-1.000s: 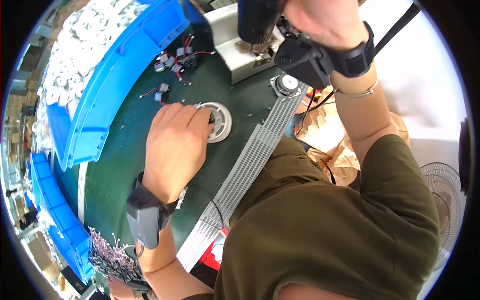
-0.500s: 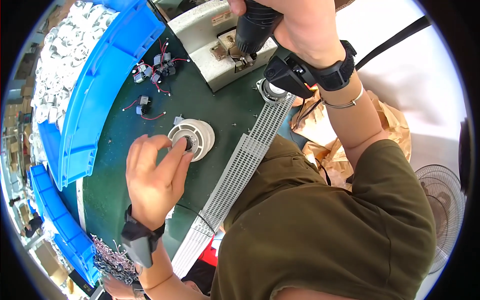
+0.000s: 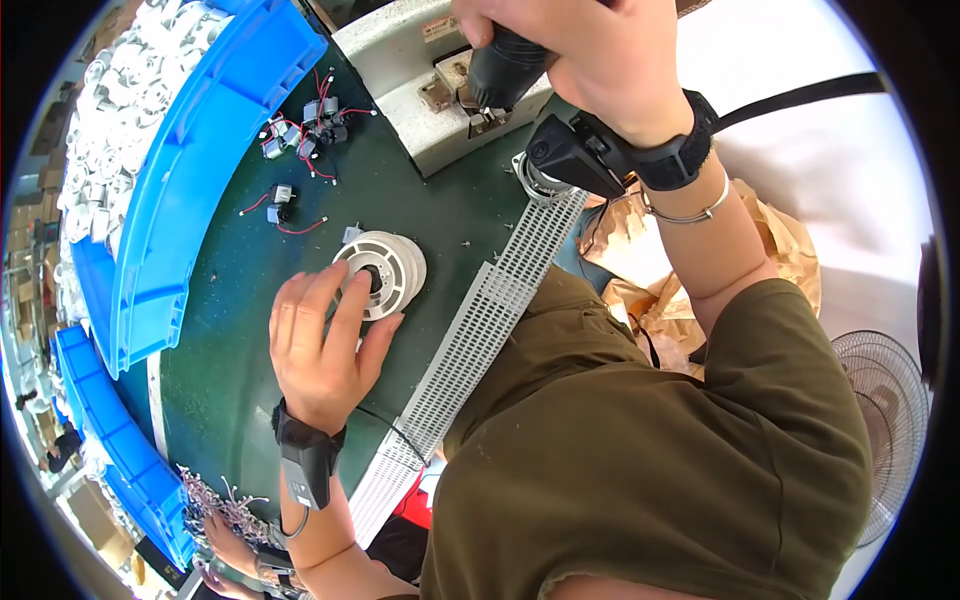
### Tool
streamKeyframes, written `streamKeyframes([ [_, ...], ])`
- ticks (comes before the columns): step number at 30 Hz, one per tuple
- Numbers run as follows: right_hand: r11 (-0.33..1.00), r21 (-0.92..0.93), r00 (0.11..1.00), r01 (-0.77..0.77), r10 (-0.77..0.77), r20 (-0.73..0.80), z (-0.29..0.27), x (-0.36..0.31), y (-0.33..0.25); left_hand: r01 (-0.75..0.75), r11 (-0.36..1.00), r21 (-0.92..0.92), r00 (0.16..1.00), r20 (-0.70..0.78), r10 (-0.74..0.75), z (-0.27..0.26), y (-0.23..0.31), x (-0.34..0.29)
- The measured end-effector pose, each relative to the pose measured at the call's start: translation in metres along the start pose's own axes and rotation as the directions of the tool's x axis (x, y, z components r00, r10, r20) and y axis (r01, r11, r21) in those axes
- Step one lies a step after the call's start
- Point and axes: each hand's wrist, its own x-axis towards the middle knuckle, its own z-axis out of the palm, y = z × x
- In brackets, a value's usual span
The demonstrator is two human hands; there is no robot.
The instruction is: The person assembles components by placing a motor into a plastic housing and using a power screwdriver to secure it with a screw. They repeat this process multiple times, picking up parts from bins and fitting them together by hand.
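Note:
My left hand (image 3: pixel 325 345) has its fingers spread, the fingertips resting at the near-left rim of a white round spool-like plastic part (image 3: pixel 403 262). A dark opening shows in the part's middle. Up at the top, my right hand (image 3: pixel 610 70) grips a black electric screwdriver (image 3: pixel 508 68), its lower end pointing down at the front of a pale metal screw feeder (image 3: pixel 400 92). The driver's tip is hard to make out against the feeder's metal pieces. Right behind the round part lies a small grey piece (image 3: pixel 351 234).
Small grey motors with red wires (image 3: pixel 310 130) lie on the green table (image 3: pixel 240 380). Blue bins (image 3: pixel 200 190) with white parts line the left. A round speaker-like part (image 3: pixel 540 182) sits by the perforated white strip (image 3: pixel 490 300). Another person's hand (image 3: pixel 228 545) is at lower left.
My left hand's fingers have loosened from a pinch at the round part's centre and spread, with the hand shifting slightly right. The screwdriver stays at the feeder, nearly unmoved.

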Motion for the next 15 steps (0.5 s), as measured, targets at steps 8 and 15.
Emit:
streamKeyframes([
  [8, 0.827, 0.476, 0.949, -0.298, 0.312, 0.053, 0.013, -0.001, -0.027, 0.055, 0.989, -0.138, 0.984, -0.158, -0.076, 0.013, 0.001, -0.005],
  [15, 0.759, 0.533, 0.926, -0.375, 0.336, 0.174, 0.062, 0.002, -0.049, 0.102, 0.972, -0.21, 0.951, -0.266, -0.158, 0.021, 0.006, -0.002],
])
